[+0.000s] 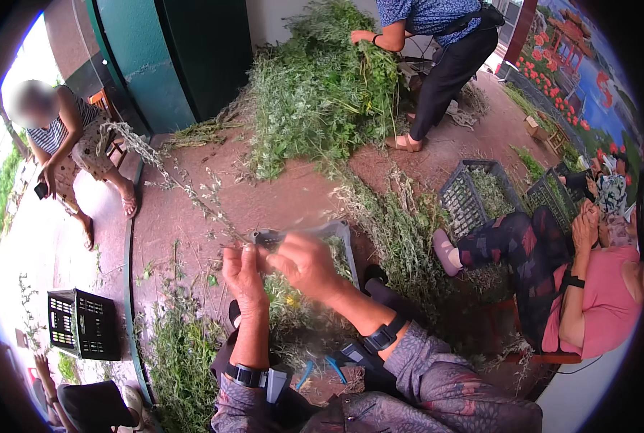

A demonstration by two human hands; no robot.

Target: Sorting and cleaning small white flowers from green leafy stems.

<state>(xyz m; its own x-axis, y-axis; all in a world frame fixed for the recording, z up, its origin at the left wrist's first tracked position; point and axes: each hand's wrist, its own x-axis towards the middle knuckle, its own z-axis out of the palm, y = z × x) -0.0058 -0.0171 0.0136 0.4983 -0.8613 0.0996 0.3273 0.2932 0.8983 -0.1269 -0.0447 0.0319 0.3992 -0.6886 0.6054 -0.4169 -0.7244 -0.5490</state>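
Note:
My left hand pinches the lower end of a long, dried herb stem with small grey-green leaves. The stem slants up and away to the left. Close beside it is my right hand, its fingers bent and blurred by motion; whether they grip anything is hidden. Below both hands a grey plastic crate holds loose leaves and cut sprigs. A blue-handled tool lies low between my forearms, its working end not visible.
A tall heap of green herbs rises ahead, with a standing person handling it. Cut stems lie right and left. Seated people are at right and far left. A black crate stands left.

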